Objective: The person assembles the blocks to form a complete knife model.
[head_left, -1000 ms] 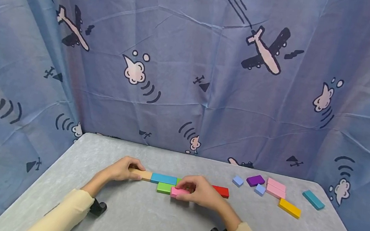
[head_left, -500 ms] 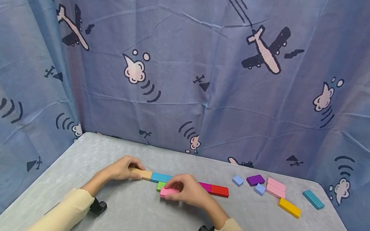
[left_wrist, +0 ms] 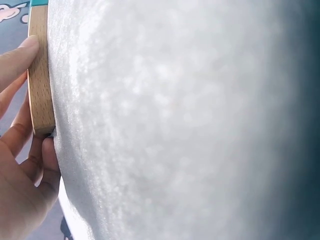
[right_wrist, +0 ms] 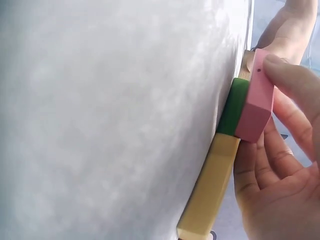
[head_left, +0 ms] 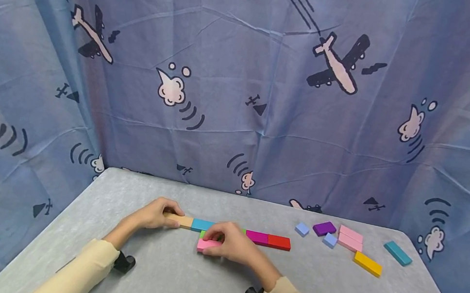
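Observation:
My left hand (head_left: 155, 214) grips the left end of a light wooden block (head_left: 182, 220), thumb on its near side in the left wrist view. That block begins a row with a blue block (head_left: 202, 225), a mostly covered green one, a magenta block (head_left: 256, 237) and a red block (head_left: 279, 242). With thumb and fingers, my right hand (head_left: 233, 244) pinches a pink block (head_left: 207, 246) at the front green block (right_wrist: 233, 107). The right wrist view shows the pink block overlapping the green one's upper side; I cannot tell whether they touch. A yellowish-tan block (right_wrist: 210, 180) adjoins that green block.
To the right lie two small light-blue blocks (head_left: 302, 229), a purple block (head_left: 324, 229), two pink blocks side by side (head_left: 350, 239), a yellow block (head_left: 367, 264) and a teal block (head_left: 398, 253). Behind the grey tabletop (head_left: 174, 281) hangs a blue curtain (head_left: 221, 115).
My right hand has carried the pink block left along the front of the row, uncovering the magenta block. My left hand stays on the light wooden block.

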Tool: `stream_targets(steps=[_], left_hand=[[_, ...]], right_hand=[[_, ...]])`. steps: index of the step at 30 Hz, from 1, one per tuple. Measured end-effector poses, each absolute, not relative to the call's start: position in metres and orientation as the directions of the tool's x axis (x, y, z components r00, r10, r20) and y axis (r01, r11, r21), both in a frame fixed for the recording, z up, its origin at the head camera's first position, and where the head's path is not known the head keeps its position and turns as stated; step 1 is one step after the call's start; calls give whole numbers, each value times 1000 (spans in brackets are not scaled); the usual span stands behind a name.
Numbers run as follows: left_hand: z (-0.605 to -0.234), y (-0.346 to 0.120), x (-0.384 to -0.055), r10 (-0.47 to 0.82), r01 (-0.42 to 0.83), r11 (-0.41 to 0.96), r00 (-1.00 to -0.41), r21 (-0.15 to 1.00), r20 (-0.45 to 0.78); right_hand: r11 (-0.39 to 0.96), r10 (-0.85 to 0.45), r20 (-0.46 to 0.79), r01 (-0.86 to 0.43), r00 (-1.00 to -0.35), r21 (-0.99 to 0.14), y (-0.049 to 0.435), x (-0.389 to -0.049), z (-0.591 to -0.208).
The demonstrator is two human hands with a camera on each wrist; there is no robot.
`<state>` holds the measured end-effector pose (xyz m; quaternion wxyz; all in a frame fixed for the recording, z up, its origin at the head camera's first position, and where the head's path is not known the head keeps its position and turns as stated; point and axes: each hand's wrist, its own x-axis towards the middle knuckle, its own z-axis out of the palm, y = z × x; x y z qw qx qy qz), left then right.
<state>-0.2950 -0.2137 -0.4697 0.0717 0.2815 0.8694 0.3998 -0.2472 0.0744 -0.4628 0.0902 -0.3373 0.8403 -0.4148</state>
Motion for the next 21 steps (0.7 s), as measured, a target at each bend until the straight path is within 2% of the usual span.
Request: stream_targets(steps=[21], left_hand=[[-470,-215,-294,538,430,530,-837,731,102]], right_hand=[[485,-621,111,-492,-776,-723,67,-245,-462]])
